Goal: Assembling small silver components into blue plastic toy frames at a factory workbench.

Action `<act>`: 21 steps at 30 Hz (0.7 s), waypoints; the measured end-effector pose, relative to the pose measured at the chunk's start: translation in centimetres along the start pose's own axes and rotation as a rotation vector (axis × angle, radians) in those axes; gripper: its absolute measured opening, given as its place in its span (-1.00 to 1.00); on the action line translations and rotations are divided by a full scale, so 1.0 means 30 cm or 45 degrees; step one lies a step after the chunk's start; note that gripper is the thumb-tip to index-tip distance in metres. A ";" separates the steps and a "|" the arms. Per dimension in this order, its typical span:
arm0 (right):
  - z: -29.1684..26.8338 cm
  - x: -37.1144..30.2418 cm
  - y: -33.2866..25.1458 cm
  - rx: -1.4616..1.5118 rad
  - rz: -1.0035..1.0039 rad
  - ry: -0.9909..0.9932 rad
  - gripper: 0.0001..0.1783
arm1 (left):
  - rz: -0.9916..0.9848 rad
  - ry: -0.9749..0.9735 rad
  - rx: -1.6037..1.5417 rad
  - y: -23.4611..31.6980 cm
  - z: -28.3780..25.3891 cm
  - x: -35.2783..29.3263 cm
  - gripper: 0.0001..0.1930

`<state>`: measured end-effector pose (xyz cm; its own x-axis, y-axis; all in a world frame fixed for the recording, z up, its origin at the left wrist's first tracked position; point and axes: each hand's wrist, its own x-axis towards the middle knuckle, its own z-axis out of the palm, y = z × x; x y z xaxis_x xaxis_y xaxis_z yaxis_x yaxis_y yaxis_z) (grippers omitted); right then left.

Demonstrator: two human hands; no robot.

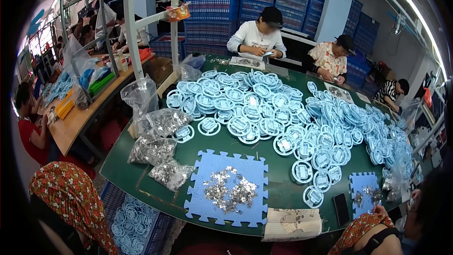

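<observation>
Neither of my hands shows. Floral sleeves come in at the lower edge, one at the left and one at the right; they look like my bent arms, with the hands out of the picture. In front of me a blue foam mat lies on the green table, bearing small silver metal pieces in a loose ring. Left of it sit clear bags of such pieces. Beyond spreads a large heap of light-blue round plastic parts. A cardboard piece lies at the near edge.
A black phone lies near a smaller blue mat, where a neighbour's hand is. Two people in caps work across the table. A crate of blue parts stands below left. A metal post rises at the table's left.
</observation>
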<state>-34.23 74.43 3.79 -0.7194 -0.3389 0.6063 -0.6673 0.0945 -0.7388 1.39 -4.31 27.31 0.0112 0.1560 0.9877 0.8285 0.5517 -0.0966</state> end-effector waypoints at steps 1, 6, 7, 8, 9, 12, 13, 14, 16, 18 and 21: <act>0.058 0.043 -0.039 0.017 -0.051 0.028 -0.80 | 0.013 0.011 0.020 -0.003 -0.011 -0.007 -0.40; 0.481 0.363 -0.343 0.096 -0.294 0.161 -0.78 | 0.068 0.073 0.113 -0.026 -0.056 -0.052 -0.40; 0.591 0.414 -0.442 0.117 -0.331 0.187 -0.78 | 0.068 0.078 0.130 -0.027 -0.059 -0.059 -0.40; 0.607 0.403 -0.465 0.123 -0.369 0.214 -0.77 | 0.069 0.095 0.137 -0.032 -0.066 -0.071 -0.40; 0.623 0.389 -0.487 0.130 -0.403 0.240 -0.77 | 0.066 0.109 0.144 -0.037 -0.072 -0.083 -0.40; 0.754 0.412 -0.601 0.161 -0.480 0.318 -0.75 | 0.036 0.133 0.163 -0.051 -0.074 -0.113 -0.40; 0.807 0.422 -0.650 0.173 -0.499 0.343 -0.75 | 0.021 0.136 0.170 -0.056 -0.072 -0.123 -0.40; 0.855 0.437 -0.697 0.178 -0.511 0.367 -0.74 | -0.003 0.142 0.172 -0.056 -0.069 -0.131 -0.40; 0.942 0.454 -0.792 0.191 -0.533 0.412 -0.73 | -0.053 0.150 0.180 -0.055 -0.063 -0.145 -0.41; 1.016 0.467 -0.888 0.200 -0.539 0.453 -0.72 | -0.120 0.153 0.185 -0.033 -0.061 -0.145 -0.41; 1.097 0.504 -0.947 0.233 -0.584 0.525 -0.69 | -0.182 0.152 0.212 -0.035 -0.057 -0.143 -0.41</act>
<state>-19.79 35.80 24.26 -0.4086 0.0839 0.9089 -0.9070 -0.1484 -0.3941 1.45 -6.97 23.38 -0.0250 -0.0259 0.9994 0.7226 0.6903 0.0360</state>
